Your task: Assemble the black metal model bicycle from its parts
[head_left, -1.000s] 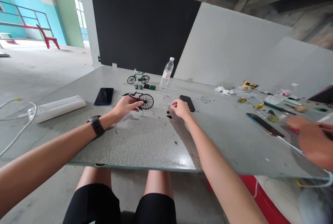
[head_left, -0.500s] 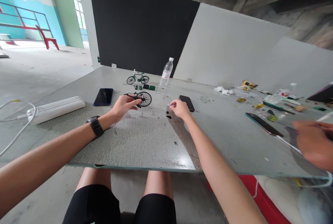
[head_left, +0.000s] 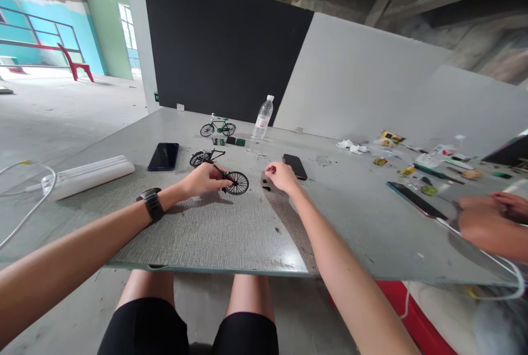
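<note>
My left hand (head_left: pixel 208 179), with a dark watch on its wrist, is closed on a black toy wheel (head_left: pixel 236 183) with thin spokes. Behind its fingers lies a black toy bicycle frame (head_left: pixel 212 154) with another wheel at its left end. My right hand (head_left: pixel 280 174) is pinched together above the table, left of a black phone (head_left: pixel 295 166); whatever its fingertips hold is too small to name. Small black pieces (head_left: pixel 266 184) lie just under it. A green toy bicycle (head_left: pixel 218 126) stands upright farther back.
A clear bottle (head_left: pixel 263 118) stands near the black panel. Small green and black blocks (head_left: pixel 235 141) lie before it. A dark blue phone (head_left: pixel 164 156) and white power strip (head_left: pixel 88 176) are at left. At right are a phone (head_left: pixel 416 200), scattered packets and another person's hands (head_left: pixel 490 223).
My left hand has moved slightly nearer with the wheel, and the black frame behind it now shows. My right hand has shifted a little down; the other person's hands have moved left.
</note>
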A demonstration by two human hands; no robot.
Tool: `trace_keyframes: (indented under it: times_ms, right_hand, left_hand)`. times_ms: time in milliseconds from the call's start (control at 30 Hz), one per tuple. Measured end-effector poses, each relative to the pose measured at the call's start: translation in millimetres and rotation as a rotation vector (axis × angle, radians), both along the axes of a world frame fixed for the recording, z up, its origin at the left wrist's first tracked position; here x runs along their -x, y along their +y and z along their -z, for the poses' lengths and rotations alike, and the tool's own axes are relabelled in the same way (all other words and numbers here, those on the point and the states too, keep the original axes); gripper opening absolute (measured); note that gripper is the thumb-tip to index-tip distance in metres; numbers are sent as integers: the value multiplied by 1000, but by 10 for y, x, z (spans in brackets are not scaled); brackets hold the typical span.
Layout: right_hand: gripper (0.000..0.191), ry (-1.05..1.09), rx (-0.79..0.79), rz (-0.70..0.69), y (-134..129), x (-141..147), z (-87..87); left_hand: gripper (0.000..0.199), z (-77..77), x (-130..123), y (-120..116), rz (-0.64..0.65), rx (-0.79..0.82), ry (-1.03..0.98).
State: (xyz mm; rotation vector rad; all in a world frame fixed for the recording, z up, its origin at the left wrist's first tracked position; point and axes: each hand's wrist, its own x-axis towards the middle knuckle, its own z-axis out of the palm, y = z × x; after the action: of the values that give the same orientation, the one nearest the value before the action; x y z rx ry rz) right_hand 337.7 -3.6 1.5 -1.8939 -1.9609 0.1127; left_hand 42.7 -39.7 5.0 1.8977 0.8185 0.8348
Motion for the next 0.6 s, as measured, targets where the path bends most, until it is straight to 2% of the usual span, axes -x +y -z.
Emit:
trace_keyframes:
  times_ms: [233, 433, 600]
  right_hand:
    - [8, -10, -2, -7, -20, 19, -4]
    - [8, -20, 5, -9, -23, 23, 8]
    - [9, -24, 14, -7, -29, 30, 2]
  left_hand:
    - [32, -22, 3, -67, 78, -96, 167]
    - [30, -38, -6, -119, 164, -152, 133]
    - [30, -26, -8, -124, 185, -151, 162]
